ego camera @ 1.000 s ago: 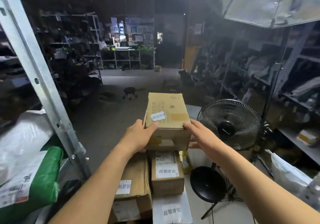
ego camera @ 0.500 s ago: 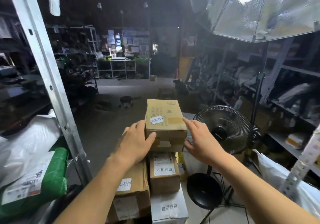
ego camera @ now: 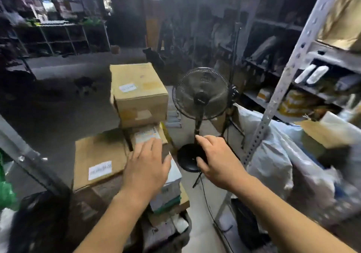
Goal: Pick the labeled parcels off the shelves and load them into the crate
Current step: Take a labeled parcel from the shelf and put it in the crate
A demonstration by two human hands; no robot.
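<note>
The cardboard parcel (ego camera: 138, 92) held half a second ago now sits released atop the stack of labeled boxes (ego camera: 97, 159), left of the fan (ego camera: 202, 93). Both grips are wide and empty: left hand (ego camera: 147, 166) and right hand (ego camera: 216, 161) have drawn back below it, so this parcel seems loaded; next, another from the shelves (ego camera: 304, 61).

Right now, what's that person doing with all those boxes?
A person is stacking parcels. The top cardboard box sits on the pile of labeled parcels, and nobody is holding it. The left hand hovers open above the lower boxes, and the right hand is open too, in front of the standing fan.
</note>
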